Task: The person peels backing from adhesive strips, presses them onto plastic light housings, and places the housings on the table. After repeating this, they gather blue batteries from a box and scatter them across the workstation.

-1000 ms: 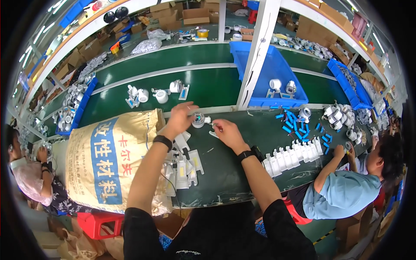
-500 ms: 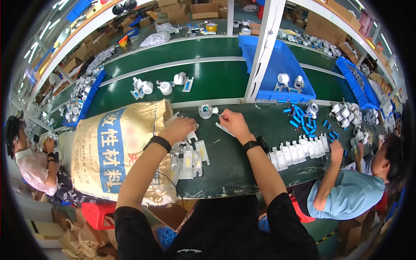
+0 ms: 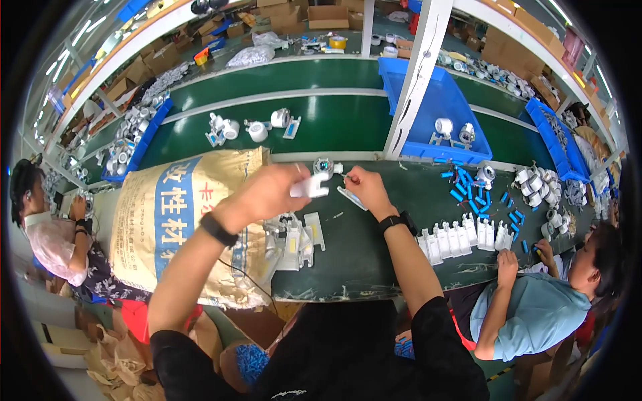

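Note:
My left hand [image 3: 277, 186] is closed on a white plastic bracket [image 3: 311, 187] with a forked end, raised over the bench. To its right, my right hand [image 3: 369, 188] has its fingers pinched together; whatever is in them is too small to make out. Just beyond the two hands sits a round white lamp head [image 3: 324, 166] with its inside showing. A slim white strip [image 3: 350, 198] lies below my right fingers. Loose white plastic housings [image 3: 293, 246], some with yellow patches, are piled beside the sack.
A large paper sack [image 3: 144, 227] lies left. Blue cylindrical cells [image 3: 461, 184] and a row of white housings [image 3: 447, 242] are at right, near a co-worker in a blue-green shirt [image 3: 518, 311]. A white post [image 3: 420, 77] and a blue tray [image 3: 441, 152] stand beyond the bench.
My left hand has lifted off the housing pile beside the sack and come up with a white bracket. My right hand stays pinched near the lamp head. The co-worker's hand has moved nearer.

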The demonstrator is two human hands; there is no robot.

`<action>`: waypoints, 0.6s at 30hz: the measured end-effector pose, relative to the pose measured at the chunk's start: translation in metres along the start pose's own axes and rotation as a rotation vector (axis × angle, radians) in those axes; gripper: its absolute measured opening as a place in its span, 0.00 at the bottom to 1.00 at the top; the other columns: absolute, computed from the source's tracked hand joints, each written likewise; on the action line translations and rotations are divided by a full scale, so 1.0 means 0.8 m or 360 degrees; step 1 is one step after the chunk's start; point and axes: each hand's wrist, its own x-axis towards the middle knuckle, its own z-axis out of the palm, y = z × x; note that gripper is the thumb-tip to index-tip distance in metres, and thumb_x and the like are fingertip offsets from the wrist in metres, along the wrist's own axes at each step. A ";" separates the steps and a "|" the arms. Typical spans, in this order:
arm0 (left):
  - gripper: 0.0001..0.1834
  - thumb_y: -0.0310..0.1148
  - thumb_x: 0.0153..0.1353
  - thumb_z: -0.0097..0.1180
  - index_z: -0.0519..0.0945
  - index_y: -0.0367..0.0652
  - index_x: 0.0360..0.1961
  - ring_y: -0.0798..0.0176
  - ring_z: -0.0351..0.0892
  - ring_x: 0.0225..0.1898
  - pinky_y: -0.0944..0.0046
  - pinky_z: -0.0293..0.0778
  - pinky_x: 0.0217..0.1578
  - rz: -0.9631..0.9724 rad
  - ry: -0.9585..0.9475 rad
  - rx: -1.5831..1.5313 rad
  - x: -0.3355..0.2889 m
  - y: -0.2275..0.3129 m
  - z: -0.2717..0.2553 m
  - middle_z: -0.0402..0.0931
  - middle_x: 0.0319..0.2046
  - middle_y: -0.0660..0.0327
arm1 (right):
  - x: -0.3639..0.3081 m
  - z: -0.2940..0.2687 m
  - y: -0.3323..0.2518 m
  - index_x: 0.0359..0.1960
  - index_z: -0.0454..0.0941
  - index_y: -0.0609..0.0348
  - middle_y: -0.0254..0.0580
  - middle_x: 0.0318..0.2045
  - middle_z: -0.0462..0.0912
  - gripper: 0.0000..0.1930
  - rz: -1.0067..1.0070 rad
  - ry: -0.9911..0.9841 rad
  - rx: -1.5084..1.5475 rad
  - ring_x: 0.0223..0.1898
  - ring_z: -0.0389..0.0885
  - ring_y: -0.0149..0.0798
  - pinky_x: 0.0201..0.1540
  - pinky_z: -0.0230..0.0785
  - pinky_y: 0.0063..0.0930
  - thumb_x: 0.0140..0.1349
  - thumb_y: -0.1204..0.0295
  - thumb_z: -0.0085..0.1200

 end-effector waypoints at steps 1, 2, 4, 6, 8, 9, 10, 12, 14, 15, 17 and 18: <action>0.19 0.32 0.54 0.71 0.81 0.37 0.46 0.53 0.88 0.39 0.59 0.81 0.44 -0.0076 0.0121 -0.0357 -0.010 0.025 -0.014 0.86 0.36 0.50 | 0.001 0.000 0.011 0.35 0.80 0.62 0.47 0.26 0.85 0.08 0.0020 0.0009 0.0007 0.27 0.85 0.39 0.35 0.76 0.30 0.60 0.72 0.66; 0.20 0.30 0.55 0.73 0.81 0.36 0.47 0.61 0.88 0.41 0.63 0.82 0.45 -0.0219 0.0202 -0.0709 -0.025 0.045 -0.030 0.86 0.36 0.53 | 0.004 0.002 0.011 0.36 0.80 0.62 0.47 0.26 0.85 0.08 -0.0007 0.0044 0.0039 0.28 0.86 0.39 0.35 0.77 0.30 0.60 0.73 0.65; 0.20 0.30 0.58 0.73 0.80 0.34 0.49 0.67 0.85 0.44 0.66 0.81 0.49 -0.0318 0.0301 -0.1004 -0.054 0.084 -0.067 0.86 0.42 0.58 | 0.010 -0.003 0.010 0.37 0.81 0.62 0.46 0.27 0.87 0.08 0.0096 -0.0041 0.0074 0.29 0.85 0.32 0.36 0.77 0.28 0.60 0.73 0.65; 0.23 0.28 0.59 0.71 0.77 0.33 0.53 0.66 0.84 0.46 0.67 0.80 0.51 -0.0458 0.0504 -0.1295 -0.077 0.100 -0.087 0.83 0.46 0.56 | 0.017 0.001 0.010 0.36 0.81 0.61 0.49 0.26 0.85 0.08 0.0079 0.0065 0.0081 0.26 0.86 0.41 0.33 0.76 0.31 0.61 0.71 0.64; 0.23 0.25 0.60 0.70 0.75 0.34 0.55 0.64 0.84 0.48 0.63 0.80 0.51 -0.0534 0.0731 -0.1256 -0.099 0.130 -0.087 0.82 0.48 0.54 | 0.014 -0.007 0.009 0.37 0.80 0.62 0.50 0.27 0.85 0.09 0.0150 0.0048 0.0082 0.27 0.85 0.41 0.34 0.76 0.32 0.60 0.71 0.65; 0.24 0.24 0.59 0.69 0.74 0.35 0.56 0.63 0.83 0.49 0.61 0.80 0.52 -0.0434 0.0809 -0.1421 -0.121 0.138 -0.073 0.82 0.48 0.53 | 0.015 -0.004 0.013 0.37 0.80 0.62 0.49 0.27 0.85 0.10 0.0134 0.0061 0.0049 0.28 0.85 0.42 0.35 0.76 0.32 0.60 0.70 0.65; 0.25 0.23 0.59 0.69 0.73 0.36 0.57 0.62 0.83 0.50 0.59 0.79 0.52 -0.0322 0.0876 -0.1597 -0.145 0.143 -0.051 0.82 0.49 0.53 | 0.013 -0.001 0.018 0.37 0.80 0.62 0.49 0.28 0.86 0.10 0.0123 0.0082 0.0003 0.28 0.85 0.42 0.35 0.76 0.32 0.60 0.70 0.65; 0.27 0.22 0.59 0.68 0.71 0.38 0.59 0.60 0.83 0.51 0.57 0.78 0.53 -0.0176 0.0872 -0.1939 -0.186 0.157 0.010 0.81 0.50 0.51 | 0.013 0.011 0.005 0.37 0.80 0.61 0.48 0.27 0.85 0.10 0.0197 0.0046 0.0044 0.28 0.85 0.43 0.35 0.75 0.32 0.60 0.69 0.65; 0.27 0.24 0.58 0.70 0.73 0.40 0.58 0.61 0.84 0.50 0.59 0.78 0.52 -0.0161 0.0995 -0.1954 -0.200 0.160 0.097 0.83 0.49 0.53 | 0.014 0.024 -0.003 0.36 0.80 0.61 0.48 0.27 0.85 0.09 0.0099 0.0061 0.0056 0.28 0.85 0.43 0.35 0.75 0.32 0.60 0.69 0.65; 0.26 0.25 0.58 0.71 0.74 0.39 0.56 0.62 0.84 0.49 0.61 0.79 0.51 -0.0138 0.0966 -0.1625 -0.196 0.148 0.137 0.83 0.48 0.54 | 0.014 0.025 -0.001 0.36 0.79 0.61 0.48 0.26 0.85 0.09 0.0067 0.0059 0.0111 0.27 0.85 0.44 0.34 0.75 0.33 0.60 0.70 0.65; 0.23 0.25 0.57 0.72 0.77 0.37 0.52 0.63 0.85 0.47 0.63 0.80 0.50 -0.0300 0.0946 -0.1288 -0.176 0.122 0.210 0.85 0.45 0.55 | 0.012 0.019 -0.006 0.37 0.80 0.62 0.48 0.27 0.86 0.10 0.0089 0.0036 0.0054 0.28 0.85 0.40 0.35 0.76 0.31 0.60 0.70 0.65; 0.22 0.26 0.56 0.73 0.78 0.36 0.50 0.64 0.86 0.46 0.64 0.80 0.49 -0.0482 0.0954 -0.1273 -0.164 0.113 0.239 0.85 0.44 0.56 | 0.011 0.018 -0.011 0.38 0.81 0.63 0.47 0.28 0.86 0.10 0.0121 0.0001 0.0018 0.29 0.86 0.37 0.35 0.76 0.29 0.61 0.69 0.66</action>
